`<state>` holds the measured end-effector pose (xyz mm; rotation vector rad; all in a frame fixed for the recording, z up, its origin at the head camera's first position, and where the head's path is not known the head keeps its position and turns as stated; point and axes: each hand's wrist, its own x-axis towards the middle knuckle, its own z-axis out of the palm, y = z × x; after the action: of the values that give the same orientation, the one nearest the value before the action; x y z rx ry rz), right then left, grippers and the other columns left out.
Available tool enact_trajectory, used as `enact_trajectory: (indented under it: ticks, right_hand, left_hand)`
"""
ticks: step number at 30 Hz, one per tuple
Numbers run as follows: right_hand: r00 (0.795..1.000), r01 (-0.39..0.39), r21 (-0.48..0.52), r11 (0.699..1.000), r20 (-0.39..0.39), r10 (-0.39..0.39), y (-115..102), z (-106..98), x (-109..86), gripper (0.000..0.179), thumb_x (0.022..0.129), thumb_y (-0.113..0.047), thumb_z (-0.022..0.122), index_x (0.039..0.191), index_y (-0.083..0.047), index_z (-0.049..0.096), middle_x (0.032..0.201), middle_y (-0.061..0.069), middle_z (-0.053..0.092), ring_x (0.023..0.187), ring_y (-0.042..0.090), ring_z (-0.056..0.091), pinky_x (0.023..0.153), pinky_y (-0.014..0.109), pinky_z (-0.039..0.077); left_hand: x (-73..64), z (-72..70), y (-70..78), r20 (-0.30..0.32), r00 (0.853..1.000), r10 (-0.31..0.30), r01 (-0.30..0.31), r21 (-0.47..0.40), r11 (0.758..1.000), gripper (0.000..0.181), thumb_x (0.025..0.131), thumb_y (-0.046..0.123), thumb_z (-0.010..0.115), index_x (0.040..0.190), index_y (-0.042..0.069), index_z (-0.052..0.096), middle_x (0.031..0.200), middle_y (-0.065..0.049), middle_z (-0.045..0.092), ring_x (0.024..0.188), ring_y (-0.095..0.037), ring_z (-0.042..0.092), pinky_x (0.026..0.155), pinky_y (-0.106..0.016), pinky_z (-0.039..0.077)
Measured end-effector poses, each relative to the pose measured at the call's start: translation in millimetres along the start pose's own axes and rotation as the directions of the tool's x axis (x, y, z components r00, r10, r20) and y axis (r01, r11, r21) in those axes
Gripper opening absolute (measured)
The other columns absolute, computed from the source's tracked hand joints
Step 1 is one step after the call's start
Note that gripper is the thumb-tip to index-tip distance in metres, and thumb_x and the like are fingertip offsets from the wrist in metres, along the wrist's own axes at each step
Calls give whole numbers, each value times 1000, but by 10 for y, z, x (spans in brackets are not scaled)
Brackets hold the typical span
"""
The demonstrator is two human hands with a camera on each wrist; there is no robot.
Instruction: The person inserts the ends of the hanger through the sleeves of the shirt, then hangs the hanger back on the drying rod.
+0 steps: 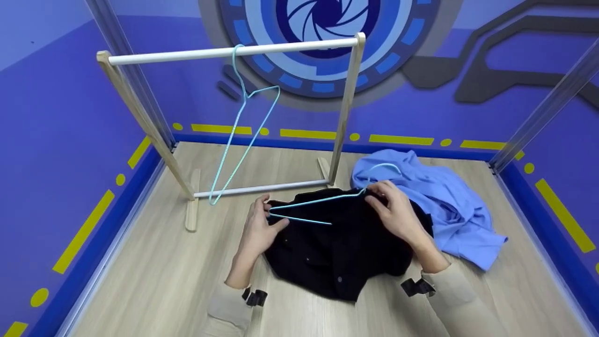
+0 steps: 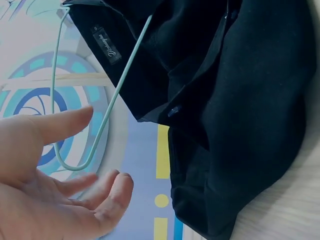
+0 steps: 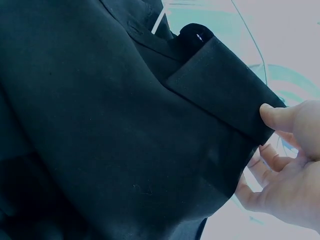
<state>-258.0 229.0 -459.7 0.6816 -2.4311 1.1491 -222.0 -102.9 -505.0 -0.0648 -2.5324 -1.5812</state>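
Evidently, the right hand (image 1: 398, 214) is pinching the black shirt (image 1: 318, 255) between thumb and fingers at the edge of its collar (image 3: 222, 90), while the left hand (image 1: 259, 229) is holding its thumb and fingers spread around the end of a pale blue hanger (image 1: 301, 219), without clearly squeezing the wire. The shirt is lying below and between both hands, its lower part spreading toward the person's forearms, and the hanger's hook is rising just beyond the right fingertips.

Judging by how it is sagging and folding, the cloth is probably behaving as something soft, light and limp, hardly slippery and not fragile; only the collar is looking stiffer, since it is showing a crisp fold near the right thumb. That band is therefore offering the surest hold, whereas the loose front is likely to be giving way under a lift. The hanger is looking thin, smooth and springy, its bent end beside the left thumb making a handy grasp.

Plain, matt black is covering the shirt; a small label (image 2: 106, 44) is showing inside the neck, beyond the left thumb. Past the right hand, a blue garment (image 1: 454, 206) is lying crumpled.
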Motion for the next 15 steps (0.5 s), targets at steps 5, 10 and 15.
enact_trajectory:
  ticks: [5,10,15]
  right_hand:
    - [1000,-15,0,1000,-3,15,-5,-12,7,14,95,0,71,109,0,72,100,7,64,92,21,59,79,29,44]
    - [1000,-21,-12,1000,-11,21,-16,-21,0,13,96,0,71,109,1,71,99,8,64,92,21,59,77,30,43]
    - [1000,-9,-21,1000,-19,9,-29,-33,-5,14,96,-1,71,110,1,70,101,8,64,93,22,59,78,31,43]
  left_hand:
    - [-16,2,-46,46,997,-65,63,58,996,58,84,17,86,127,-7,55,109,-17,60,99,-35,60,88,-48,50]
    - [-41,36,-87,129,990,-52,34,135,990,38,86,21,83,109,-5,67,102,-16,68,94,-30,66,86,-46,53]
    - [-60,94,-72,180,983,-44,13,167,986,35,90,21,80,110,-4,69,101,-14,70,93,-28,68,85,-45,54]
